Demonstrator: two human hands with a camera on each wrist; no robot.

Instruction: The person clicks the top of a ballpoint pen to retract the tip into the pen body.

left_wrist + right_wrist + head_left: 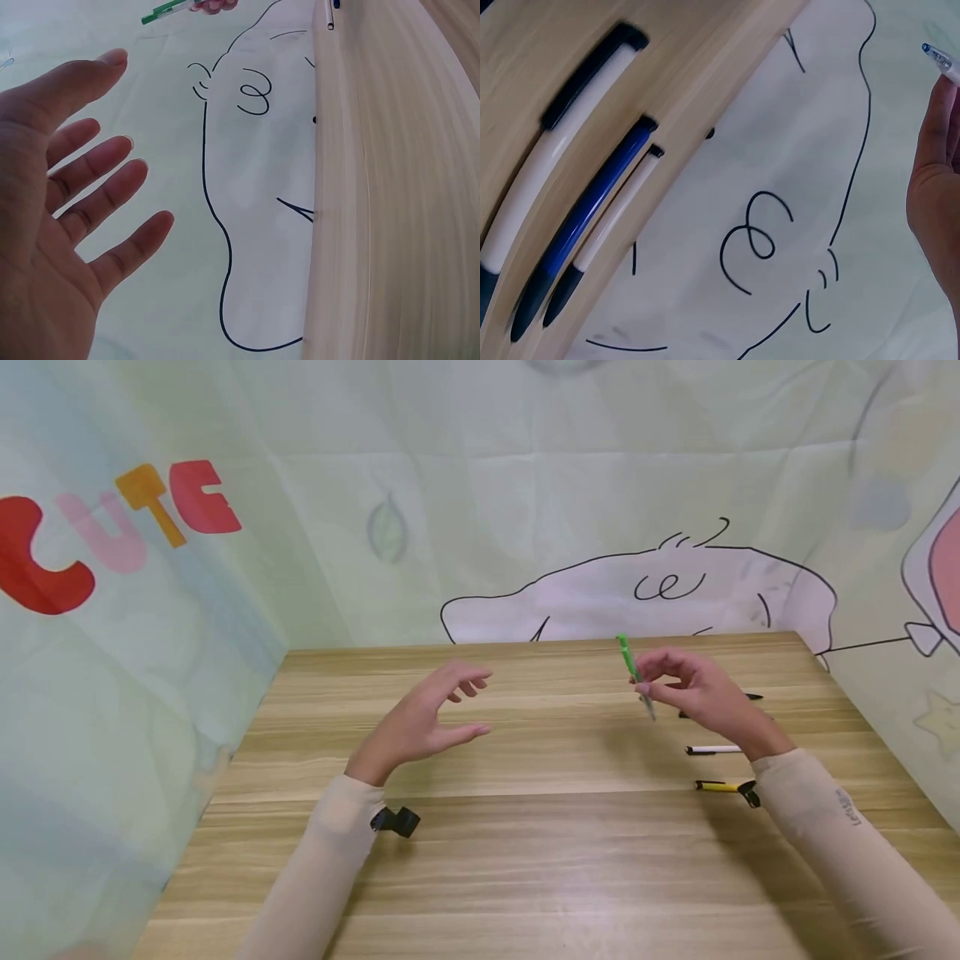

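Note:
My right hand (693, 693) pinches a green and clear pen (628, 658) between thumb and fingers above the table's right half, green end up and away. In the right wrist view the hand (935, 180) shows at the right edge with the pen's tip end (943, 63). My left hand (423, 714) hangs over the table left of centre, holding nothing, fingers and thumb spread apart. The left wrist view shows that hand (82, 187) large, with the green pen (169, 10) beyond it at the top.
On the wooden table (525, 860), right side, lie a yellow pen (718, 787), a white pen (712, 749) and dark-ended pens partly behind the right hand. A blue pen (596, 202) shows in the right wrist view. A printed cloth (480, 510) stands behind the table.

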